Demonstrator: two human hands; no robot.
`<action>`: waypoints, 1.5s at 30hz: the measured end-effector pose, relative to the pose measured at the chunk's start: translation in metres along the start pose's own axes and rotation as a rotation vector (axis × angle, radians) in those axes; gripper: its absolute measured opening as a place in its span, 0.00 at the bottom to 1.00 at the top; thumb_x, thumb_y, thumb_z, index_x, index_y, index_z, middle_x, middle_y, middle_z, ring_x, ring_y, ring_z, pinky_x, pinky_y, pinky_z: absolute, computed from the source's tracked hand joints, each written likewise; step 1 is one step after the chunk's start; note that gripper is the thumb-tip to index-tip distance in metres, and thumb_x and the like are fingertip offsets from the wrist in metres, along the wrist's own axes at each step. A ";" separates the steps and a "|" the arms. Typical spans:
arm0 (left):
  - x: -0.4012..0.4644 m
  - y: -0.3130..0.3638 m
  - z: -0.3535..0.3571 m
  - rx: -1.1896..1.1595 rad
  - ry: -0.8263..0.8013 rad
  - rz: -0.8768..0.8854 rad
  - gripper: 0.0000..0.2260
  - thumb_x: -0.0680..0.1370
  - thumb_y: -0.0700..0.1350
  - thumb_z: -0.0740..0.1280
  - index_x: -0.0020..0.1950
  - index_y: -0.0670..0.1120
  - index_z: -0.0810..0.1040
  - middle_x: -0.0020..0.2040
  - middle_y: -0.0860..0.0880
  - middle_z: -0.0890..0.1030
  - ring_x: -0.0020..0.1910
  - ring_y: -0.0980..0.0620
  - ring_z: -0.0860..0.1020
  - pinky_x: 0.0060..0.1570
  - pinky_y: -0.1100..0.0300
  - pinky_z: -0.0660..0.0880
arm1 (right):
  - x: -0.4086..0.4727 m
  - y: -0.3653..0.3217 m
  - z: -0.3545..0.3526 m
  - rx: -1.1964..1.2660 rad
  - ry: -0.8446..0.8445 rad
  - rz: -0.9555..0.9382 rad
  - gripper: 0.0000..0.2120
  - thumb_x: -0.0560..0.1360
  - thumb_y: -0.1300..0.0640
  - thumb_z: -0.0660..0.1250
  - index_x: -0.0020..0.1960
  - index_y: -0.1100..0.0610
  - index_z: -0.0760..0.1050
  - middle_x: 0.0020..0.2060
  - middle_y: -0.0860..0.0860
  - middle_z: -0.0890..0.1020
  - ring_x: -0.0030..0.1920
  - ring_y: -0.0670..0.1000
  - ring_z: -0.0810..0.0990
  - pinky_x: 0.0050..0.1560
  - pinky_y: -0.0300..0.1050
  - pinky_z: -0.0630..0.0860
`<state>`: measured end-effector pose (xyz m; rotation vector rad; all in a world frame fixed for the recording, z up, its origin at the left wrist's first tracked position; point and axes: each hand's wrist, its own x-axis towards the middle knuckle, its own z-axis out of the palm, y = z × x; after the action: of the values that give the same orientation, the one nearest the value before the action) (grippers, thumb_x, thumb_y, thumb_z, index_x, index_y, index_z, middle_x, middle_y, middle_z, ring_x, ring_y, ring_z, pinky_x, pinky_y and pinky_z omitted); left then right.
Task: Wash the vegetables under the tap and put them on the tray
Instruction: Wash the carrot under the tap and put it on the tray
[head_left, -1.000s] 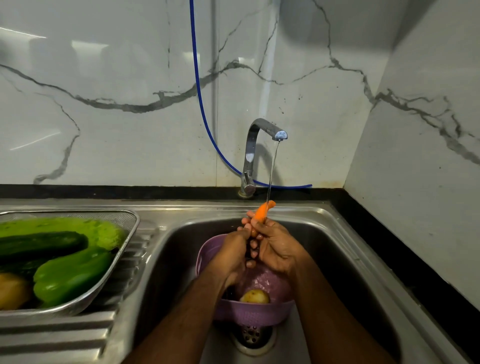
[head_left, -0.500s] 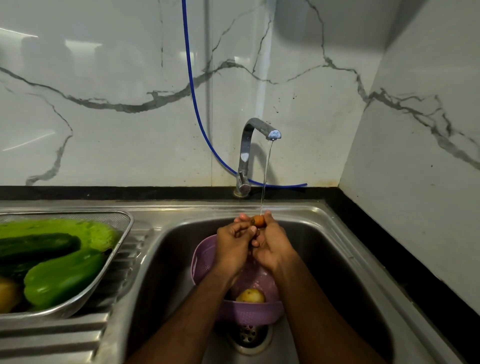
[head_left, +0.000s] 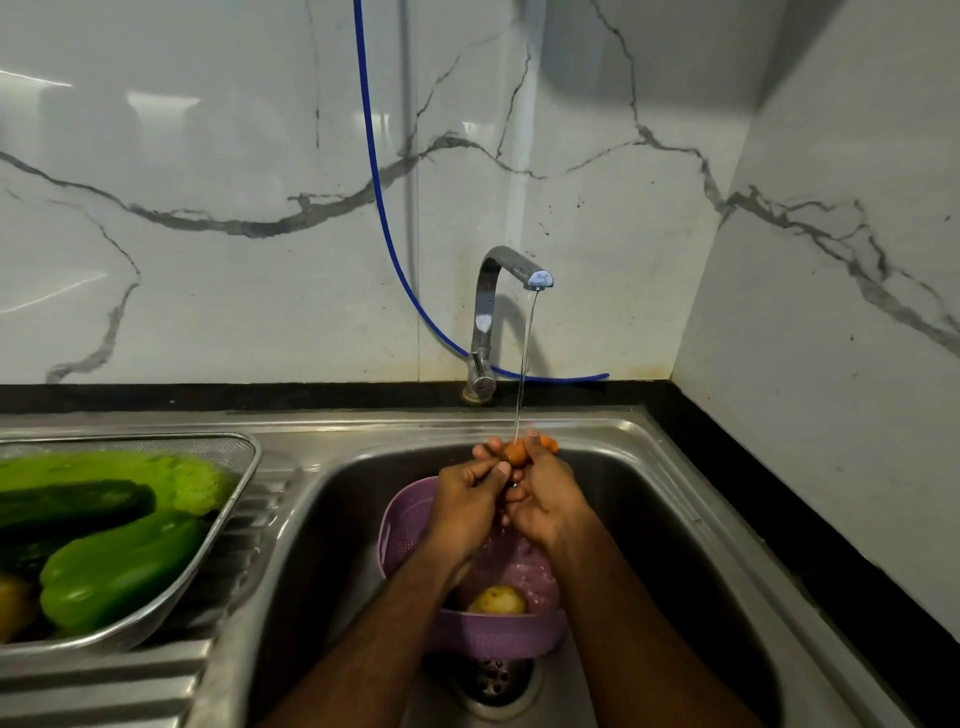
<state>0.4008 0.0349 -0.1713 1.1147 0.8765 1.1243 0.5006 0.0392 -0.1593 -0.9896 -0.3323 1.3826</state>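
Rinsing under a thin stream of water, a small orange carrot (head_left: 516, 453) sits clasped between two bare hands held together over the sink (head_left: 670, 525). Only bits of the carrot show: an orange patch between the fingers and a tip poking out on the far right side. The left hand (head_left: 467, 506) wraps around it from the left, thumb pressed across the top, and the right hand (head_left: 545, 501) grips it from the right, fingers curled over it. Both hands are closed on the carrot (how much of it lies inside the palms cannot be seen). The water falls from a chrome tap (head_left: 491, 306) at the back of the sink and lands right on the carrot.

Directly below the hands, inside the steel sink, sits a purple strainer (head_left: 493, 631) with a yellowish potato (head_left: 497, 600) in it. The strainer rests just above the drain (head_left: 493, 680).

To the left, on the ribbed draining board, stands a metal mesh tray (head_left: 244, 467). It holds a green pepper (head_left: 119, 569), a dark cucumber (head_left: 72, 504), a pale green gourd (head_left: 171, 475) behind them, and another potato (head_left: 13, 605) at the picture's left edge.

Behind the sink rises a white marble wall with grey veins, and a blue hose (head_left: 379, 197) runs down it to the counter behind the tap.
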 end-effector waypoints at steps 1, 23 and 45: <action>0.001 0.000 -0.001 -0.021 0.005 -0.001 0.08 0.81 0.38 0.65 0.52 0.41 0.84 0.45 0.41 0.86 0.41 0.46 0.84 0.30 0.61 0.77 | -0.003 -0.001 0.000 0.018 -0.023 0.019 0.21 0.86 0.49 0.58 0.47 0.64 0.79 0.43 0.60 0.88 0.43 0.53 0.83 0.37 0.37 0.72; 0.004 0.003 -0.009 0.093 -0.033 -0.155 0.13 0.80 0.39 0.60 0.40 0.40 0.81 0.33 0.44 0.81 0.30 0.52 0.77 0.30 0.60 0.72 | -0.010 0.002 0.013 -0.204 0.049 0.011 0.21 0.85 0.44 0.57 0.58 0.61 0.78 0.50 0.57 0.87 0.43 0.52 0.85 0.31 0.43 0.80; 0.008 0.003 -0.019 -0.245 -0.191 -0.430 0.24 0.83 0.60 0.54 0.37 0.45 0.74 0.28 0.50 0.66 0.24 0.55 0.63 0.24 0.62 0.62 | 0.000 0.003 0.017 -0.388 0.075 -0.169 0.10 0.86 0.56 0.59 0.62 0.56 0.77 0.49 0.55 0.85 0.25 0.45 0.79 0.22 0.39 0.73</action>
<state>0.3845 0.0476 -0.1725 0.7688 0.7594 0.7317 0.4861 0.0451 -0.1514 -1.2958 -0.6301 1.1457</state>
